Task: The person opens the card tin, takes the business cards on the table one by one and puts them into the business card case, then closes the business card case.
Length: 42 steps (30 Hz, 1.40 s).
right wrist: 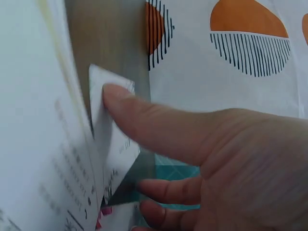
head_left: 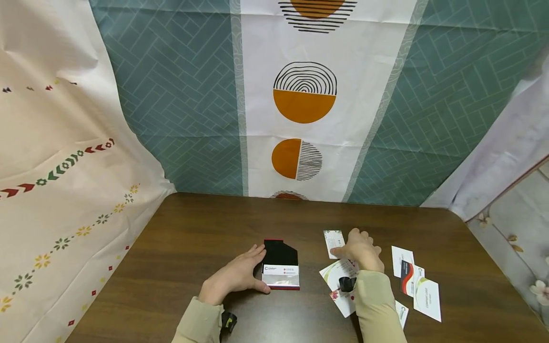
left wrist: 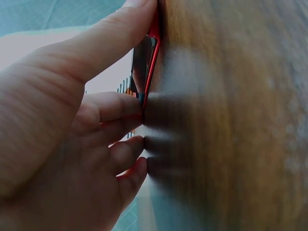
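Observation:
A black business card holder with red edges (head_left: pixel 280 255) lies on the table, a white card (head_left: pixel 280 270) showing in its lower part. My left hand (head_left: pixel 240 274) rests beside it, thumb near the lower left corner and fingertips at the left edge. In the left wrist view, the red edge (left wrist: pixel 153 62) runs between thumb and index finger. My right hand (head_left: pixel 360 250) touches a white business card (head_left: pixel 333 240) with its thumb; the other fingers are spread apart from it. The thumb lies on that card (right wrist: pixel 113 134) in the right wrist view.
Several overlapping cards (head_left: pixel 339 274) lie under and beside the right wrist. More cards (head_left: pixel 426 297) lie to its right, among them a dark one (head_left: pixel 406 276). The brown wooden table (head_left: pixel 206 224) ends at a patterned curtain (head_left: pixel 201 119) behind.

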Motion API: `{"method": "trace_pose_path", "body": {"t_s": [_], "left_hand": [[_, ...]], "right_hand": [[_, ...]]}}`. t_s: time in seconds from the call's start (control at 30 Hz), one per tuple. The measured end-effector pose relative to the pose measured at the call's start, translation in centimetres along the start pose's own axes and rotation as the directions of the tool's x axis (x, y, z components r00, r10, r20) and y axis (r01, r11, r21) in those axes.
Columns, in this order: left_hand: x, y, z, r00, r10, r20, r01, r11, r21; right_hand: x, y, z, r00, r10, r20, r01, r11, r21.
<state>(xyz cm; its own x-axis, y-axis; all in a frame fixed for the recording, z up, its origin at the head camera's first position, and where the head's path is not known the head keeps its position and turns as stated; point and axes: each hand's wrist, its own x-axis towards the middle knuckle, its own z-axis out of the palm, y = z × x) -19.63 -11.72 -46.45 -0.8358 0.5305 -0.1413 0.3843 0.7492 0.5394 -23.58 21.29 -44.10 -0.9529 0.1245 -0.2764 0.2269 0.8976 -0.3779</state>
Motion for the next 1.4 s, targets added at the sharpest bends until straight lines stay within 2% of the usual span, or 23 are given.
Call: {"method": "trace_pose_path", "body": {"t_s": [0.23, 0.53, 0.77, 1.13, 1.4], "left_hand": [[0.0, 0.0, -0.1, 1.000, 0.004, -0.004, -0.004, 1.000, 0.001], [0.0, 0.1, 0.0, 1.000, 0.011, -0.008, -0.011, 1.000, 0.001], [-0.2, 0.1, 0.1, 1.000, -0.004, 0.005, 0.004, 1.000, -0.010], [-0.2, 0.1, 0.1, 1.000, -0.014, 0.011, 0.014, 1.000, -0.020], [0.1, 0.1, -0.1, 1.000, 0.005, 0.003, -0.005, 1.000, 0.005]], "right_hand": [[0.4, 0.0, 0.3, 0.999, -0.048, 0.009, 0.047, 0.999, 0.010], [-0.1, -0.6, 0.1, 1.000, -0.030, -0.001, 0.029, 0.999, -0.025], [-0.2, -0.5, 0.1, 0.998, -0.056, 0.042, 0.057, 0.998, -0.005], [-0.1, -0.6, 0.5, 1.000, 0.011, -0.013, -0.011, 1.000, -0.007], [0.3, -0.9, 0.3, 0.998, -0.057, -0.008, 0.057, 0.998, -0.029]]}}
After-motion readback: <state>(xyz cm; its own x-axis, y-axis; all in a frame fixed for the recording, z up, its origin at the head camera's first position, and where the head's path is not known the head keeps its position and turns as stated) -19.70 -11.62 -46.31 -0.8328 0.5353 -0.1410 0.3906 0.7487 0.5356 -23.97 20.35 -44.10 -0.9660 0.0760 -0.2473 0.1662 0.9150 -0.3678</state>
